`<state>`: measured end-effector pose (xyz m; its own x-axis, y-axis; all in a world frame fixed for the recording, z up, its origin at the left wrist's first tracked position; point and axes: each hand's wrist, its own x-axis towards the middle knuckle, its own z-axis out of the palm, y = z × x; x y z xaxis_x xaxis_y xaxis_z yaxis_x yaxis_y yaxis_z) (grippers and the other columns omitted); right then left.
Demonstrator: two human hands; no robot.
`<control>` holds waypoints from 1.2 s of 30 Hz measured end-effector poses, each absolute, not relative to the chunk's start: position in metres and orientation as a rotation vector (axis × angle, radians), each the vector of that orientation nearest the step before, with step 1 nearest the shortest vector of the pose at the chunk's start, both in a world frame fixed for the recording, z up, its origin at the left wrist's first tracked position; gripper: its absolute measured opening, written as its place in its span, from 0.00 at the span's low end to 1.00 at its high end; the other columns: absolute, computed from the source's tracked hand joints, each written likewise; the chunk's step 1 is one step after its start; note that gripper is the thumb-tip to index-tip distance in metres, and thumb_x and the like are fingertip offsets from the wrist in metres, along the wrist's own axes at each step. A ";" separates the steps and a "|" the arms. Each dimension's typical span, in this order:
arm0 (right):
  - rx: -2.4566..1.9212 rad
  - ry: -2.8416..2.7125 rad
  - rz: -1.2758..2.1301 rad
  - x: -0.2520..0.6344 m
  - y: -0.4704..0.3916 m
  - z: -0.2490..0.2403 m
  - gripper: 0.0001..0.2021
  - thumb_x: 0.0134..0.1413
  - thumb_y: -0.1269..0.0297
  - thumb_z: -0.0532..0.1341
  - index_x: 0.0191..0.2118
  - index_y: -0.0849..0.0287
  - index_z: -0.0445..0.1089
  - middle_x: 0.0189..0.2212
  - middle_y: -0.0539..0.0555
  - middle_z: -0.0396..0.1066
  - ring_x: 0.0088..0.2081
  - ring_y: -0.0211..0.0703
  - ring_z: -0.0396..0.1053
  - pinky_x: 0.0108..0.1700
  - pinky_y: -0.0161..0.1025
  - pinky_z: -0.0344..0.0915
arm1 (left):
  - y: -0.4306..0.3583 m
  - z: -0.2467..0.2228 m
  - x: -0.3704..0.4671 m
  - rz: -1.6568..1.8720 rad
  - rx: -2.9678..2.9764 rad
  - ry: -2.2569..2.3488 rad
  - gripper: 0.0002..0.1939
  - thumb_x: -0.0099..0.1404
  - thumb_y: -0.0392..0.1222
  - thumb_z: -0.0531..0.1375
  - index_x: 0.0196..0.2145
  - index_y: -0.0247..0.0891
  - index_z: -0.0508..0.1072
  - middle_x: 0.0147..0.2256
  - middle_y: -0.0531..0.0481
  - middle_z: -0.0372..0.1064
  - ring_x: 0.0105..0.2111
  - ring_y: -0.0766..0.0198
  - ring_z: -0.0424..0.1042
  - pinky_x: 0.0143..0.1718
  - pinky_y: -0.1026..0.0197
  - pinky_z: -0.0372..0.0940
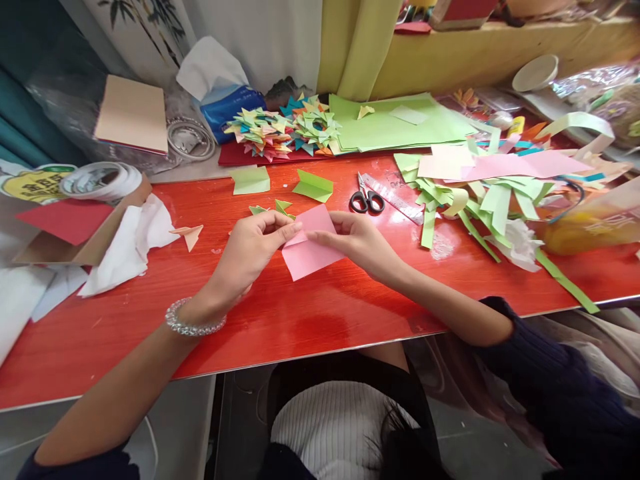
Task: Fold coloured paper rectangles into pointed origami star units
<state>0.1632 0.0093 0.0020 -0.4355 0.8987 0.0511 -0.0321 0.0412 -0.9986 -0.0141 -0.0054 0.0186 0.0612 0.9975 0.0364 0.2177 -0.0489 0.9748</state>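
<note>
I see a wide red table [320, 320] carrying everything, with both hands meeting near its middle. Beyond the grip and to its right lies a stack of green sheets [395, 123], and farther right a loose heap of green and pink paper strips [480, 193]. Straight beyond the grip sit two colourful folded paper wreaths [283, 130]. Left of the grip lies crumpled white tissue [133, 243]. The pink paper [307, 257] is held just above the table between the hands: my left hand [250, 250] pinches its upper left edge with fingertips closed on it, and my right hand [360, 243] grips its upper right edge. Just beyond my right hand lie black-handled scissors [366, 198].
</note>
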 end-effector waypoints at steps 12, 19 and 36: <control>-0.791 -1.966 0.796 0.171 0.010 0.006 0.11 0.58 0.64 0.60 0.44 0.55 0.77 0.41 0.51 0.77 0.42 0.40 0.73 0.43 0.38 0.68 | -0.003 0.023 -0.018 1.064 1.397 1.269 0.09 0.54 0.48 0.67 0.25 0.40 0.78 0.27 0.49 0.70 0.28 0.65 0.66 0.30 0.62 0.62; -0.886 -1.591 1.422 0.170 0.012 0.009 0.16 0.52 0.60 0.65 0.46 0.60 0.75 0.35 0.53 0.77 0.38 0.39 0.73 0.40 0.36 0.68 | -0.005 0.025 -0.019 0.994 1.513 1.319 0.07 0.56 0.47 0.66 0.27 0.41 0.78 0.26 0.52 0.71 0.28 0.66 0.67 0.30 0.63 0.61; -1.011 -1.588 1.804 0.173 0.019 0.002 0.14 0.46 0.57 0.68 0.34 0.64 0.78 0.29 0.54 0.75 0.29 0.36 0.68 0.32 0.35 0.63 | 0.000 0.032 -0.029 0.472 1.644 1.318 0.11 0.57 0.48 0.63 0.27 0.37 0.75 0.27 0.53 0.70 0.30 0.66 0.66 0.34 0.62 0.59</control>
